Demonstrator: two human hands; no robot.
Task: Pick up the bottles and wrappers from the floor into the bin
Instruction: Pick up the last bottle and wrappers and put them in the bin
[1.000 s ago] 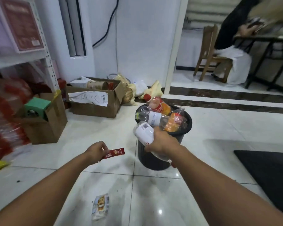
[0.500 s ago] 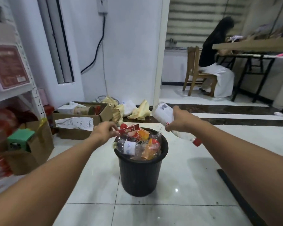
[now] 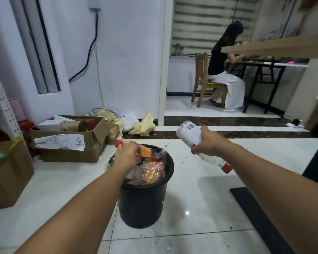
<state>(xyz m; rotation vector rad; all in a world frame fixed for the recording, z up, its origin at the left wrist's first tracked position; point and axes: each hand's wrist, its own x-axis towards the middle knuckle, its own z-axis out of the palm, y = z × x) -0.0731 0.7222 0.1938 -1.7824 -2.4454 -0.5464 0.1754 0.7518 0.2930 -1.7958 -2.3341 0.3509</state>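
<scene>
A black ribbed bin (image 3: 142, 204) stands on the white tile floor, heaped with crushed plastic bottles and orange wrappers (image 3: 151, 171). My left hand (image 3: 126, 154) is over the bin's top and pinches a thin red wrapper (image 3: 151, 158) that lies across the heap. To the right of the bin and above rim height, my right hand (image 3: 208, 142) grips a clear plastic bottle (image 3: 189, 133) with a white label. The bottle is tilted, its red cap (image 3: 226, 168) pointing down and right.
An open cardboard box (image 3: 70, 143) with a handwritten paper label sits left of the bin, and another box (image 3: 7, 173) stands at the far left. Yellow and white bags (image 3: 141, 124) lie by the wall. A dark mat (image 3: 259, 217) lies right. A person sits at a table (image 3: 222, 70) beyond the doorway.
My left hand has carried the red wrapper from above the floor down onto the heap in the bin. My right hand has swung the bottle out to the bin's right.
</scene>
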